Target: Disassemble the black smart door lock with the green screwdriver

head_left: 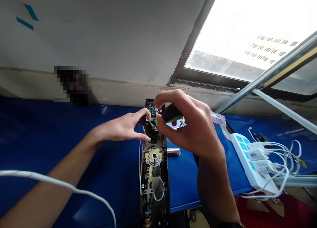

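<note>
A long black housing (154, 175) lies on the blue table, with a blue circuit board (154, 115) at its far end, a round metal part (154, 156) and wires along it. My right hand (189, 122) grips a black and green screwdriver (173, 114), its tip pointing down-left into the housing below the board. My left hand (123, 126) reaches in from the left, thumb and forefinger apart at the housing's left edge, around the screwdriver tip. Whether its fingertips hold a thin wire there cannot be made out.
A white power strip (252, 168) with several plugs and cables stands on the right. A pink object (173, 151) lies beside the housing. A white cable (61, 185) crosses the lower left. A metal frame bar (267, 69) runs before the window.
</note>
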A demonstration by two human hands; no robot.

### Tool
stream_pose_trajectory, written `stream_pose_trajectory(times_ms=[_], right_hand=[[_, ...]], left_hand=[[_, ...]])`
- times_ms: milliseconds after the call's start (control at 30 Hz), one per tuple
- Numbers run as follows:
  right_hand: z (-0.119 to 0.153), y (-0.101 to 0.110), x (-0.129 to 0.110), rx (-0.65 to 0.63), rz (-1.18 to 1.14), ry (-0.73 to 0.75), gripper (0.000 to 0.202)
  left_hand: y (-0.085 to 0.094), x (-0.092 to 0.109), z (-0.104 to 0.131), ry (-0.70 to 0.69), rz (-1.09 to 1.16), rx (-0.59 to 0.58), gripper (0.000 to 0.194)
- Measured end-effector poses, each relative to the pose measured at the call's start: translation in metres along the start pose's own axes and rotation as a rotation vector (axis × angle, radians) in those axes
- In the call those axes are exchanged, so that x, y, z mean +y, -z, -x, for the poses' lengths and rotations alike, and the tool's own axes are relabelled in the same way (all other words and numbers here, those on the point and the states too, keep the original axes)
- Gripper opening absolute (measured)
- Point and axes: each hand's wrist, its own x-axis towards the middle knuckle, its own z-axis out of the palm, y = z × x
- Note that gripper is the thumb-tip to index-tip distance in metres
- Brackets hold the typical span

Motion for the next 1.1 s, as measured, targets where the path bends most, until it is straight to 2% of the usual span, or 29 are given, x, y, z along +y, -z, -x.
stream_pose_trajectory(times_ms=[133,267,333,467,533,733,900,1100], right_hand=[[-0.0010,0.0018,-0.0014,-0.005,-0.022,-0.026,0.041],[-0.0004,0.0004,0.0034,0.021,0.045,0.005,0.022],[-0.0003,-0.0004,0.0037,0.029,0.040,0.016,0.020],[-0.0009,-0.0002,-0.0010,-0.009,-0.043,-0.020,0.040],[-0.0006,-0.0006,-0.0014,-0.005,-0.047,-0.012,0.042],[0.0008,-0.0025,0.0048,0.035,0.047,0.025,0.022],[-0.0002,-0.0002,-0.0003,-0.002,-0.045,-0.009,0.041],[-0.0004,-0.0024,0.0046,0.044,0.034,0.042,0.024]], left_hand=[[0.0013,-0.0022,-0.0008,0.005,-0.006,-0.022,0.060],[0.0028,-0.0012,-0.0001,-0.010,-0.012,-0.036,0.057],[0.0027,-0.0013,0.0003,-0.015,-0.016,-0.030,0.057],[0.0024,-0.0019,0.0011,-0.006,-0.009,-0.021,0.060],[0.0028,-0.0014,0.0014,-0.006,-0.009,-0.030,0.060],[0.0037,0.0008,0.0014,-0.024,-0.030,-0.028,0.057],[0.0038,-0.0001,0.0017,0.001,-0.024,-0.035,0.057],[0.0055,-0.0015,0.0021,-0.014,-0.046,-0.050,0.056]])
